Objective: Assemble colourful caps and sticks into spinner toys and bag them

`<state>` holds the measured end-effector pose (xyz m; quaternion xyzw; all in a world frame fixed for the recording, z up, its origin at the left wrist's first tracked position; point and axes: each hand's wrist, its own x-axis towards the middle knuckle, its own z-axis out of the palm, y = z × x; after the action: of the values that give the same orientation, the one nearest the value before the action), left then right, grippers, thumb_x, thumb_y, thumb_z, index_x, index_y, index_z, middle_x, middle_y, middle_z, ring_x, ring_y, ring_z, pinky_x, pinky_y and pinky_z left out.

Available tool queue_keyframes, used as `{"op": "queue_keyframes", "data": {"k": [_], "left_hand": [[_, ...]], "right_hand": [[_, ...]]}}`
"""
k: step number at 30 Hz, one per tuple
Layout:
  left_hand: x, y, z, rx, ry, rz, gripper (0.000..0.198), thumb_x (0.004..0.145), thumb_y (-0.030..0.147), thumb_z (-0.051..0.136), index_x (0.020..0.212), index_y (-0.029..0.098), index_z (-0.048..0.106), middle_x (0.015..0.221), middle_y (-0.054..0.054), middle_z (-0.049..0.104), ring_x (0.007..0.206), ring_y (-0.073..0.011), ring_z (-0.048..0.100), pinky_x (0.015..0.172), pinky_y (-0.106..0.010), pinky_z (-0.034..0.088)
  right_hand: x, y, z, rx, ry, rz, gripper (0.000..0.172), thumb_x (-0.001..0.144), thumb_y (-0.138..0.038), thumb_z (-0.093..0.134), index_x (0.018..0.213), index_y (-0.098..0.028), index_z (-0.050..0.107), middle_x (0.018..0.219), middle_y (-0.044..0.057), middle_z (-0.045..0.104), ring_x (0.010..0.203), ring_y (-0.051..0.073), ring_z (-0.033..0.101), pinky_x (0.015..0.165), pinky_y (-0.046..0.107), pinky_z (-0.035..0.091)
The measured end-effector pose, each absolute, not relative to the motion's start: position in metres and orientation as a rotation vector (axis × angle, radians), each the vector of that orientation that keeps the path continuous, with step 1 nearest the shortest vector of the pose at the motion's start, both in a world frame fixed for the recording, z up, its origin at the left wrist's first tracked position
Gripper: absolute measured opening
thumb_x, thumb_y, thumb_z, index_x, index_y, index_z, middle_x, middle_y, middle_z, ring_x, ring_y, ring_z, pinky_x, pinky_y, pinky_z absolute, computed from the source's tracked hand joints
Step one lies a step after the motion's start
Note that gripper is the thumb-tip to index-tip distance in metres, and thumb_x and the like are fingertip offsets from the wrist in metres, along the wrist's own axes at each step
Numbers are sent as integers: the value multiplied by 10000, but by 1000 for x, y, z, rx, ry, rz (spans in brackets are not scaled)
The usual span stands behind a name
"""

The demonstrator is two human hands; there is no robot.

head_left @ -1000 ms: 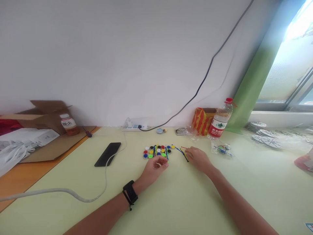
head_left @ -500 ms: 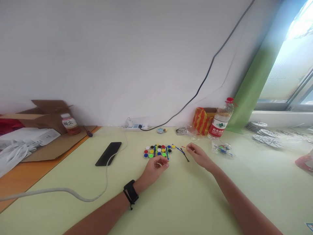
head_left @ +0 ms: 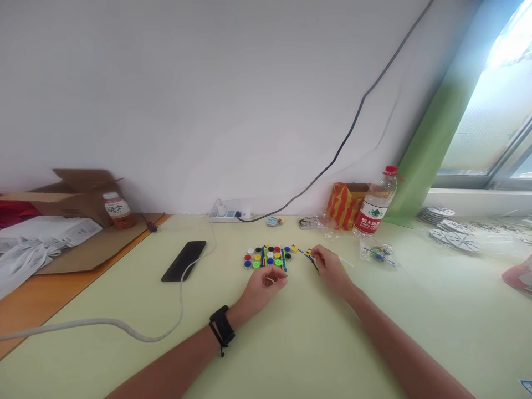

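Note:
Small coloured plastic discs (head_left: pixel 270 255) stand in close rows on the table, with thin blue, yellow and green rods (head_left: pixel 284 259) upright or lying among them. At the near edge of these rows rests my left hand (head_left: pixel 265 284), its fingers loosely curled, thumb and forefinger slightly apart, nothing visible between them. To the right, my right hand (head_left: pixel 332 269) is closed in a pinch on a thin plastic rod, mostly hidden by the fingertips. Just left of those fingertips lie loose blue, yellow and black rods (head_left: pixel 316 266), partly covered by the hand.
A black phone (head_left: pixel 183 261) lies left, crossed by a white cable (head_left: pixel 182 299). A power strip (head_left: pixel 230 217) sits against the wall. Behind right stand a large water bottle (head_left: pixel 371 208) and a striped bag (head_left: pixel 343 205). A plastic packet (head_left: pixel 378 254) and stacked white discs (head_left: pixel 455 235) are farther right.
My right hand has moved slightly left, over the loose rods, and the red rod end seen before is now hidden. My left hand has stayed in place.

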<state>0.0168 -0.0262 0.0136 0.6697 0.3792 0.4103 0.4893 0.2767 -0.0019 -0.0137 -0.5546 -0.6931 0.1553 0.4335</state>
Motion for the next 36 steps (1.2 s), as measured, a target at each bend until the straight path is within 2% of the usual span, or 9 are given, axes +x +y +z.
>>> {"op": "queue_keyframes", "data": {"k": [9, 26, 29, 32, 36], "left_hand": [[17, -26, 12, 1633, 918, 982, 205, 811, 355, 731, 875, 161, 711, 937, -77, 709, 803, -181, 613, 714, -291, 483], [17, -27, 13, 1678, 924, 973, 189, 819, 343, 712, 867, 161, 701, 935, -77, 704, 794, -182, 608, 707, -296, 481], [17, -28, 12, 1724, 957, 978, 181, 845, 336, 682, 923, 173, 697, 918, -65, 694, 789, -182, 604, 691, -293, 480], [16, -33, 12, 1841, 987, 962, 193, 883, 310, 636, 1034, 202, 690, 952, -58, 688, 802, -186, 594, 692, -298, 483], [15, -40, 12, 2043, 1031, 907, 335, 855, 287, 685, 1188, 254, 671, 1152, -67, 666, 980, -236, 596, 848, -367, 506]], "right_hand": [[273, 5, -17, -1298, -1749, 286, 273, 920, -207, 420, 1018, -201, 676, 984, 98, 731, 884, 240, 671, 819, 370, 502], [275, 5, -18, -1290, -1892, 231, 325, 863, -69, 417, 999, -200, 682, 980, 86, 717, 933, 234, 671, 846, 363, 487], [277, 2, -13, -1295, -1832, 206, 269, 833, -61, 428, 910, -200, 645, 933, 78, 700, 937, 235, 670, 789, 330, 479], [278, -6, -3, -1316, -1839, 207, 198, 818, -69, 442, 805, -210, 582, 801, 40, 653, 795, 211, 642, 682, 291, 435], [266, -20, 6, -1294, -1970, 314, 205, 783, -48, 436, 761, -216, 550, 730, 0, 611, 689, 172, 571, 661, 273, 386]]}}
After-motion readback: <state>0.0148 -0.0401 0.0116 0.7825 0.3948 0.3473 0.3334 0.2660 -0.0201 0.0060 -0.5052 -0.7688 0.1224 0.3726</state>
